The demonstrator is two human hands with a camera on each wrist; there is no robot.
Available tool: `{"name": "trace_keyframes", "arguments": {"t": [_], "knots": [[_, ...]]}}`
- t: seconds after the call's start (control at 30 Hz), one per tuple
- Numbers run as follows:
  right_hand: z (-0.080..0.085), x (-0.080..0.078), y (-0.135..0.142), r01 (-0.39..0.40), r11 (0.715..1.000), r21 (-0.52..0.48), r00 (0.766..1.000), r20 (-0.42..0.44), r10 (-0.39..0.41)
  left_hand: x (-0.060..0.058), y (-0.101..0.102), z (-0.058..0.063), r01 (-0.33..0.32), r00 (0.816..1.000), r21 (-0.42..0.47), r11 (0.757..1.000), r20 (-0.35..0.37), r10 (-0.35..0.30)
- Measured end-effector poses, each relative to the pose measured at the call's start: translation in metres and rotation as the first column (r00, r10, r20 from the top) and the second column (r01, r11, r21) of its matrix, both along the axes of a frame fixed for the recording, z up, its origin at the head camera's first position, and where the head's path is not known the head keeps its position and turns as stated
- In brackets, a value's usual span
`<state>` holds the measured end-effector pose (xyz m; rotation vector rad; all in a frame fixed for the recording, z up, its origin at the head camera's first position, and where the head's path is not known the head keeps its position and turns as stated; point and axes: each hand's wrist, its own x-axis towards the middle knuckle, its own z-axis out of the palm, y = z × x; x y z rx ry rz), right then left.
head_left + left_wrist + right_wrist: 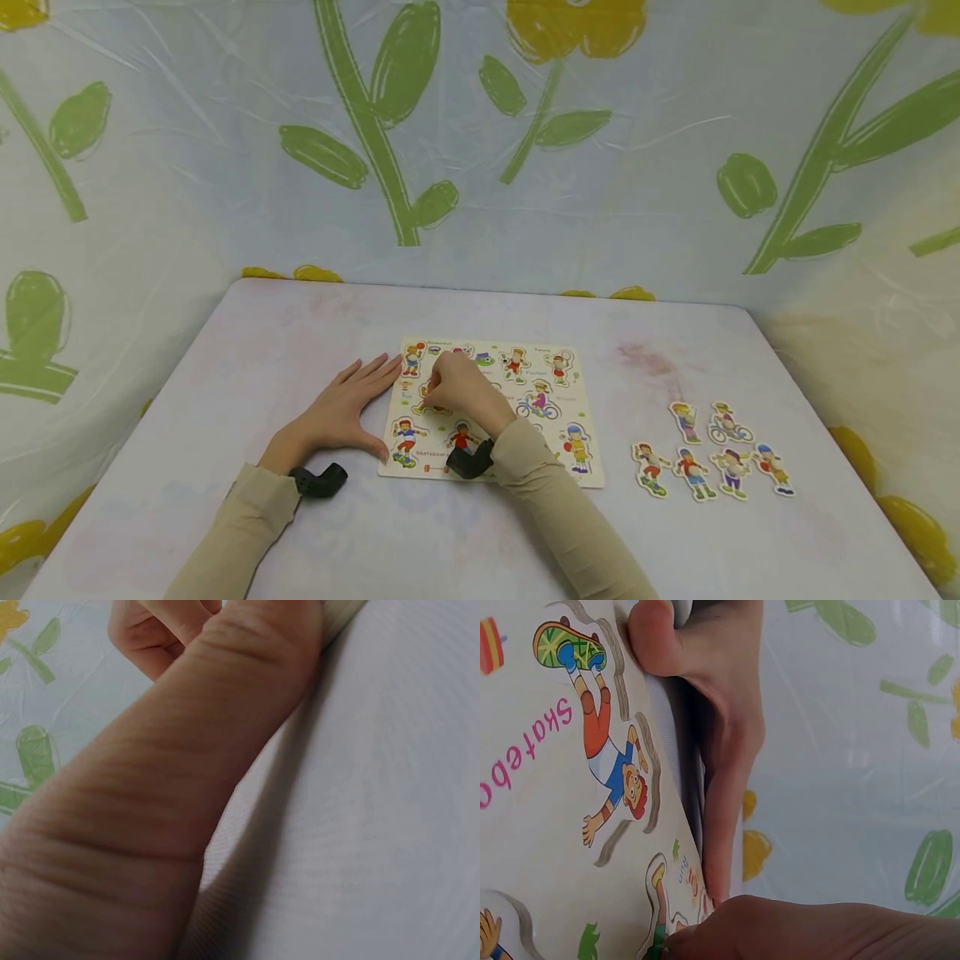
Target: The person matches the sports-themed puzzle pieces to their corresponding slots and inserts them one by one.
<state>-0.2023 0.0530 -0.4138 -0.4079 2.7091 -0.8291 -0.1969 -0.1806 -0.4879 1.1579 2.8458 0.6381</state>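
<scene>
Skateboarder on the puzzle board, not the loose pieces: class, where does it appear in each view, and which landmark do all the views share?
Head: the skateboarder is at the lower left of the puzzle board.
Left wrist: not in it.
Right wrist: upper left, feet up and head down.
Shared landmark: the backdrop with green leaves, upper left in left wrist, right side in right wrist.

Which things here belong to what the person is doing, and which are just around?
Part of the job:
sports puzzle board
runner piece, pinched by the right hand
six loose figure pieces
left hand, at the board's left edge

Just around:
flower-print backdrop
black wrist devices, merely worn
</scene>
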Motion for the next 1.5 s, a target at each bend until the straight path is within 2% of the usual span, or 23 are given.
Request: {"name": "trace_keyframes", "arguments": {"t": [0.5,1.07,1.23,1.5], "knots": [[0.001,0.0,0.0,-0.008,1.0,0.019,0.999,-0.036,0.009,0.0,0.001,0.0,0.0,1.0,0.009,1.0,0.002,0.0],[0.009,0.001,0.004,-0.03,0.997,0.074,0.997,-0.075,0.035,0.0,0.001,0.002,0.003,1.0,0.004,1.0,0.014,-0.003],[0.014,0.002,0.013,-0.002,0.999,0.054,0.998,-0.07,0.005,-0.001,0.002,0.002,0.001,1.0,-0.004,1.0,0.012,-0.001],[0.024,0.005,0.028,0.037,0.996,0.075,0.993,-0.115,-0.028,0.0,0.0,0.002,0.001,1.0,0.007,1.0,-0.003,-0.001]]}}
